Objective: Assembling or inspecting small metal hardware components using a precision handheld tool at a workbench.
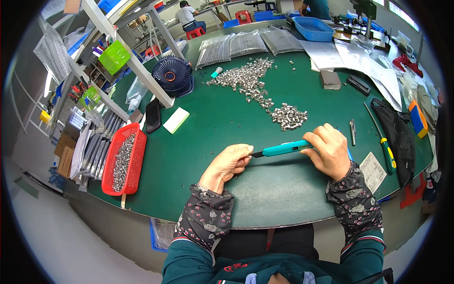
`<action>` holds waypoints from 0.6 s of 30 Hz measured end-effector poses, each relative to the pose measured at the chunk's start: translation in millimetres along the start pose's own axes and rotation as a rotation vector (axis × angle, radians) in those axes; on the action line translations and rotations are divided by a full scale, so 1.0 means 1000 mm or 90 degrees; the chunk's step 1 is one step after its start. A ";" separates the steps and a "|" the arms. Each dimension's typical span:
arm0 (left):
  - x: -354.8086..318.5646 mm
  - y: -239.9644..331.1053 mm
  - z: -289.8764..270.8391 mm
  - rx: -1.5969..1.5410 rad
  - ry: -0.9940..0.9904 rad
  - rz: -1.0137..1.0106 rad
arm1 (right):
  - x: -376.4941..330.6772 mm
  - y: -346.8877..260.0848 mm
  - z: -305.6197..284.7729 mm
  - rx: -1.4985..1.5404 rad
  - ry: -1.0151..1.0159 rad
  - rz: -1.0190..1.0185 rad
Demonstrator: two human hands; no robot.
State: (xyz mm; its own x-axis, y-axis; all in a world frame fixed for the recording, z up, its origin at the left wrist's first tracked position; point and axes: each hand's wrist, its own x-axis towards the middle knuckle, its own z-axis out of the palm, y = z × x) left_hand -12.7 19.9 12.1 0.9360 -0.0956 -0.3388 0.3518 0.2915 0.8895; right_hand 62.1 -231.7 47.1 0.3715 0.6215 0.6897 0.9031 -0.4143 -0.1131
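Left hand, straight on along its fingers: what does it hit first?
The left hand would first meet the long teal handheld tool, whose dark tip sits right at it. Past that, the line seems to run toward the small heap of silver metal rings, though depth is unclear.

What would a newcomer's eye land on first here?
Probably the long teal-handled tool in the right hand, its dark tip at the left hand, over the dark green tabletop. Beyond them lies a scattered spread of small silvery metal pieces; at the left edge stands a red plastic basket full of metal bits.
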 end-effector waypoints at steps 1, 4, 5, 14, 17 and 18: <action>-0.001 0.000 0.001 0.001 0.001 0.003 | 0.000 0.000 -0.001 0.007 -0.003 0.003; 0.001 0.000 0.002 -0.031 0.035 0.062 | -0.003 0.003 0.004 0.068 -0.003 0.032; 0.002 -0.002 -0.001 -0.070 0.031 0.101 | -0.004 0.003 0.006 0.068 0.001 0.029; 0.006 -0.003 0.001 -0.187 0.035 0.251 | -0.015 0.005 0.023 0.296 -0.098 0.275; 0.007 -0.003 0.002 -0.158 0.042 0.271 | -0.014 0.003 0.023 0.327 -0.164 0.320; 0.008 -0.003 0.003 -0.144 0.049 0.280 | -0.014 0.002 0.023 0.341 -0.179 0.332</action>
State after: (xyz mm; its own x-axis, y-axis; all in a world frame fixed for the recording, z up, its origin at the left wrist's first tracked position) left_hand -6.9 15.8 7.2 0.9883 0.1506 0.0241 -0.0956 0.4888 0.8671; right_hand 63.9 -225.4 20.7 0.7511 0.6090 0.2551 0.5515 -0.3663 -0.7494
